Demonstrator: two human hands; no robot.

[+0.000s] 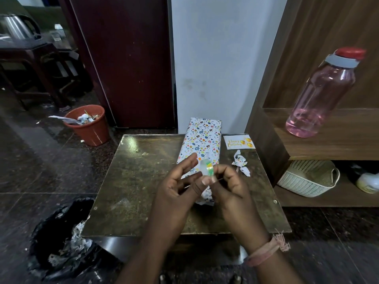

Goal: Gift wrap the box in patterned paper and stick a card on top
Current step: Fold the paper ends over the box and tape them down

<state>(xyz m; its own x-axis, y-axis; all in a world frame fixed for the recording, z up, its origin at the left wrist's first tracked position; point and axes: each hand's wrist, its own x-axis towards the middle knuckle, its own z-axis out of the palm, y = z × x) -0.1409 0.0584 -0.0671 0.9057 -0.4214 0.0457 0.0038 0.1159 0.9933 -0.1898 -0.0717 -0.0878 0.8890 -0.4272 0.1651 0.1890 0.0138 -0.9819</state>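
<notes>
A worn desk (pixel 143 181) is standing on dark tiles; a bin (pixel 90 128) and bottle (pixel 322 93) are flanking it. Both hands' fingers (pixel 223 171) are pinching tape (pixel 207 168), hiding part of the box (pixel 202 138); the card (pixel 239 142) is lying beside.

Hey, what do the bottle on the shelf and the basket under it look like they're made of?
Bottle: likely clear pink plastic, glossy, see-through, with a red cap. Basket: probably cream moulded plastic, matte, its walls patterned with small holes, though woven material can't be ruled out.
</notes>
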